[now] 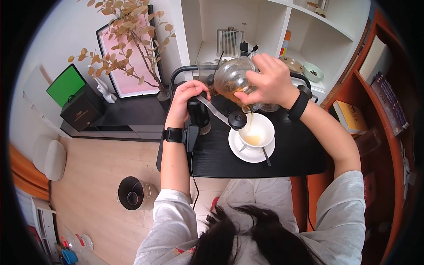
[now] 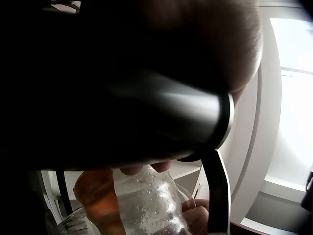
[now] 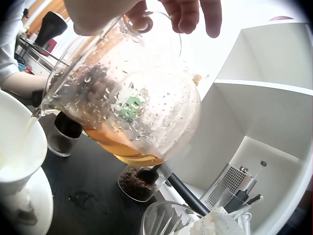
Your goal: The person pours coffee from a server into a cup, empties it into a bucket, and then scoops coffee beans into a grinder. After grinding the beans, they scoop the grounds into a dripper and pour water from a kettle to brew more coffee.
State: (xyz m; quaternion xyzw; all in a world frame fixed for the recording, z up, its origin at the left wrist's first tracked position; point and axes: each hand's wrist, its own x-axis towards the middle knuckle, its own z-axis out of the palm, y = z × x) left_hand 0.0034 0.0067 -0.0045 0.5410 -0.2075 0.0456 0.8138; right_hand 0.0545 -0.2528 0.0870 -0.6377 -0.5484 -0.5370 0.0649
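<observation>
Right hand [image 1: 270,81] pinches glass pot [image 1: 229,76] between fingers, pouring into cup [image 1: 265,129] from 12 o'clock; left hand [image 1: 182,100] curls fingers round grinder [image 1: 200,115].

Stretches from a white wall [image 1: 55,46] across pale wooden floor [image 1: 95,161] to white shelves [image 1: 191,35] and an orange-brown bookcase [image 1: 388,37].

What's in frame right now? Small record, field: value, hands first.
right: right hand grips round clear-glass pot, tilted
left: left hand grips top of black cylindrical grinder with metal crank
pot_contents: amber liquid
pour: thin stream running from pot into white cup
cup: on round white saucer; shallow pool of liquid inside
spoon: small metal spoon, handle over saucer rim
surface: black table
nearby: clear glass container of brown beans
</observation>
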